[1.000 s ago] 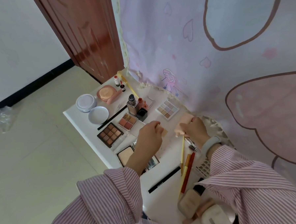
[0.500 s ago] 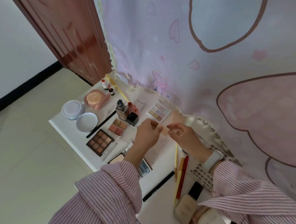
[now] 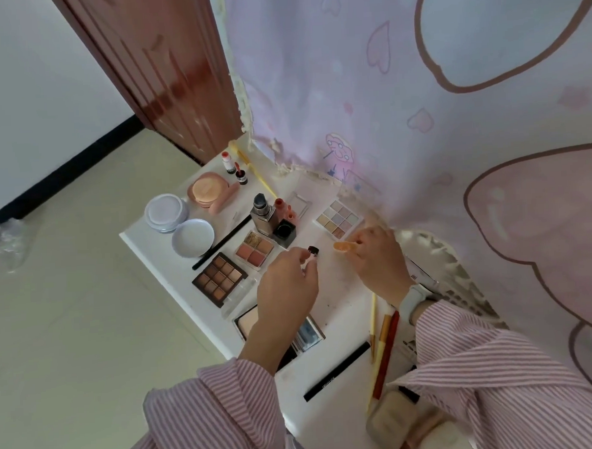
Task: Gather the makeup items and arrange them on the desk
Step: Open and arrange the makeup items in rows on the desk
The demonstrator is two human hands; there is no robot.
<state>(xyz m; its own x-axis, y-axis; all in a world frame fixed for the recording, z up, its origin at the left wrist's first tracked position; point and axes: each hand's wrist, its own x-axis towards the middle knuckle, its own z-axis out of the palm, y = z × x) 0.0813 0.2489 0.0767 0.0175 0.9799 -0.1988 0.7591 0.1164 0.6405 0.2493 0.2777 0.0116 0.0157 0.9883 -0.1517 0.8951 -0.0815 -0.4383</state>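
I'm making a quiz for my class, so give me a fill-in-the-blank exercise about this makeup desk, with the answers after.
1. The left hand pinches a small item with a ___ cap.
2. The right hand holds a small ___ piece.
3. The brown palette holds ___ pans.
4. A watch sits on the ___ wrist.
Answers: black; orange; nine; right

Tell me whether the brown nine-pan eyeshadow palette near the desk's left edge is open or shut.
Open. The brown palette lies flat on the desk with all nine brown pans exposed, and a clear lid folded out flat at its near side.
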